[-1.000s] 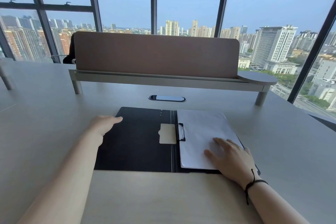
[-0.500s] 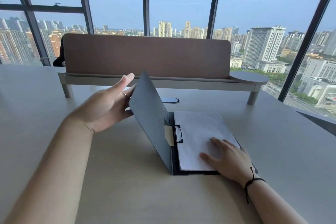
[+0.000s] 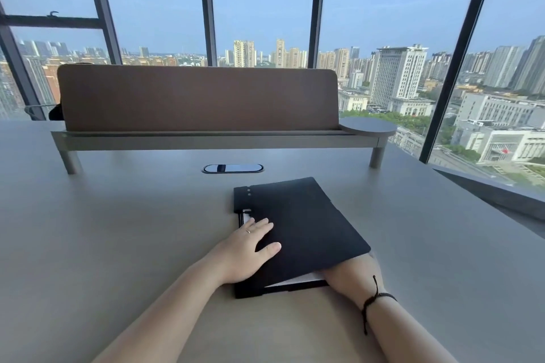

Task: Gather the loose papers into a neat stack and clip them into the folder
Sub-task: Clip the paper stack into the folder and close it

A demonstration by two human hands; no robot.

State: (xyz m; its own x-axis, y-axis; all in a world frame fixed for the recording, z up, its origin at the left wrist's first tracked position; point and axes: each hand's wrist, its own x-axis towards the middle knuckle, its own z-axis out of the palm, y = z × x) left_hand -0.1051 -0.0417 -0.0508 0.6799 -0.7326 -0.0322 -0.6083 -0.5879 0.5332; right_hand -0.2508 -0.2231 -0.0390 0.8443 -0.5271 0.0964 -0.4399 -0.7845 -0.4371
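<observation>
At the lower centre, the folder (image 3: pixel 298 233) is pressed flat by the straight fingers of the left hand (image 3: pixel 246 250). The right hand (image 3: pixel 348 274) is hidden under its cover, on the papers (image 3: pixel 295 280); its fingers cannot be told.

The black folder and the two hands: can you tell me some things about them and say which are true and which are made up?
1. The black folder lies on the grey table. True.
2. The left hand rests flat on top of the folder's cover. True.
3. The folder lies wide open with its cover flat on the table. False: the cover is folded over, propped up only at the near right corner.
4. The right hand is lifted high in the air. False: it is tucked under the cover, fingers hidden.
5. A white paper edge peeks out at the folder's near side. True.
</observation>
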